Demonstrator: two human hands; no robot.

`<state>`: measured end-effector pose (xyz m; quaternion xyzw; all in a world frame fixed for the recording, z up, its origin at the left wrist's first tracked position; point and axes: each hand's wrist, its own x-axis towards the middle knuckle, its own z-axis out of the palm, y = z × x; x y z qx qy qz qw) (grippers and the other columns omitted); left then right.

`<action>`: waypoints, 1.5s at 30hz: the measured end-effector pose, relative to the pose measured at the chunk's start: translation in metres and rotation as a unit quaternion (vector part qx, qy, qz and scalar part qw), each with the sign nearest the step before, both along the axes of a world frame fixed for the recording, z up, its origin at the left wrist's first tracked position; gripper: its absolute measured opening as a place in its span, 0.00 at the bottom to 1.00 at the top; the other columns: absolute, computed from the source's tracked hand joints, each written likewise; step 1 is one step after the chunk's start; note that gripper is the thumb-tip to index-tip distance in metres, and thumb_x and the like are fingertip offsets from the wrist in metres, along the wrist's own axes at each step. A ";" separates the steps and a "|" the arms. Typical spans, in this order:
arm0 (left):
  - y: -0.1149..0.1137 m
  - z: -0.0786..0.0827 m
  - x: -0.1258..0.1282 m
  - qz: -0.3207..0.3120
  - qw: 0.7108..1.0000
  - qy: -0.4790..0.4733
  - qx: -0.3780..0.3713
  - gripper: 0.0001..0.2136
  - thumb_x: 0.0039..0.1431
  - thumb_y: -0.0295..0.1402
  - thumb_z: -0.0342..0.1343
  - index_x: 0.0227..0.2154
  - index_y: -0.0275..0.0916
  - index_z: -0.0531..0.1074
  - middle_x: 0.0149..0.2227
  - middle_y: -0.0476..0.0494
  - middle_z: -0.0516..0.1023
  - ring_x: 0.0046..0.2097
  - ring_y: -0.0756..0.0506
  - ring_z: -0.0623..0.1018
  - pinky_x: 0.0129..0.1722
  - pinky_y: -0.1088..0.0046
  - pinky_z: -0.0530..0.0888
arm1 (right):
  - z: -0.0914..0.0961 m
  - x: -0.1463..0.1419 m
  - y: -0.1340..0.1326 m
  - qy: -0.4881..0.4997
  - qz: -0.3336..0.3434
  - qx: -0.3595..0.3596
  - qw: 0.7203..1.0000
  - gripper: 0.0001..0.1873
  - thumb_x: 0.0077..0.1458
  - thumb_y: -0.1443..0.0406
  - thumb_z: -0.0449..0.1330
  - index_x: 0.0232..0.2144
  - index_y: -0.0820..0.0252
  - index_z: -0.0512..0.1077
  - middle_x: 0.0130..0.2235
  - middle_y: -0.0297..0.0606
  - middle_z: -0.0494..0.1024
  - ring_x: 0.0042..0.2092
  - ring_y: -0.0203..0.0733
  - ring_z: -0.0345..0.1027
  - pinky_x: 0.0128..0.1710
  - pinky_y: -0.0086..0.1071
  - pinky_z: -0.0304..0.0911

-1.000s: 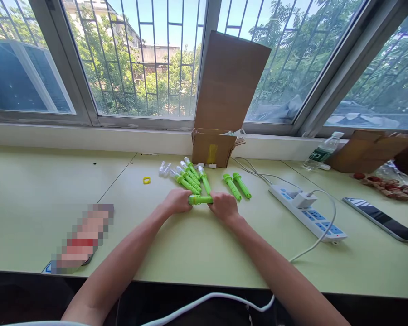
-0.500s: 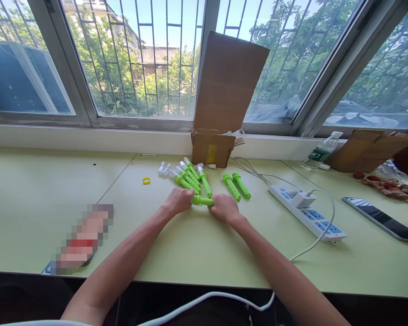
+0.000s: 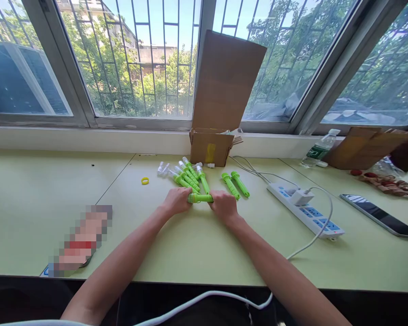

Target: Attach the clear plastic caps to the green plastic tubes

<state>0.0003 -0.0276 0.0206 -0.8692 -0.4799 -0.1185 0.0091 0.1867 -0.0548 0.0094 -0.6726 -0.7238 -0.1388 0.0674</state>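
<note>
Between my two hands a bright green plastic tube (image 3: pixel 201 198) lies level, just above the table. My left hand (image 3: pixel 177 201) is closed round its left end, which my fingers hide. My right hand (image 3: pixel 223 206) is closed on the right end. Just behind them, several green tubes with clear caps (image 3: pixel 189 177) lie side by side. To the right rest two green tubes without clear caps (image 3: pixel 234 184). Two loose clear caps (image 3: pixel 163 168) lie left of the group, and a yellow ring (image 3: pixel 144 180) sits farther left.
An open cardboard box (image 3: pixel 209 147) stands at the back by the window. On the right are a white power strip (image 3: pixel 306 210) with cables, a phone (image 3: pixel 377 215) and a water bottle (image 3: pixel 321 147). A blurred-out flat object (image 3: pixel 83 240) lies at the left front.
The view has shifted slightly. Both hands keep hold of the green tube in nearly the same place; slightly more of the tube's left part shows.
</note>
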 end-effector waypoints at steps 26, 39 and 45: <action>-0.002 -0.002 0.008 0.029 0.998 0.009 -0.050 0.09 0.48 0.37 0.53 0.32 0.42 0.72 0.31 0.44 0.76 0.35 0.43 0.76 0.31 0.73 0.66 | 0.006 0.004 0.002 -0.027 0.002 -0.013 1.000 0.14 0.52 0.64 0.50 0.31 0.62 0.75 0.32 0.46 0.77 0.34 0.46 0.69 0.29 0.31 0.52; 0.000 -0.003 0.011 -0.002 0.998 0.049 0.027 0.09 0.53 0.28 0.49 0.38 0.35 0.69 0.30 0.37 0.75 0.34 0.40 0.77 0.34 0.66 0.69 | 0.016 0.003 0.001 0.011 -0.037 -0.128 0.991 0.13 0.47 0.63 0.54 0.32 0.59 0.76 0.34 0.46 0.78 0.36 0.48 0.72 0.30 0.32 0.59; -0.002 -0.002 0.014 -0.020 0.995 0.071 0.068 0.09 0.52 0.23 0.46 0.36 0.34 0.67 0.30 0.36 0.75 0.32 0.39 0.77 0.31 0.66 0.69 | 0.014 0.008 0.003 0.032 -0.029 -0.156 0.987 0.11 0.45 0.63 0.54 0.29 0.58 0.76 0.31 0.43 0.78 0.34 0.46 0.72 0.27 0.30 0.56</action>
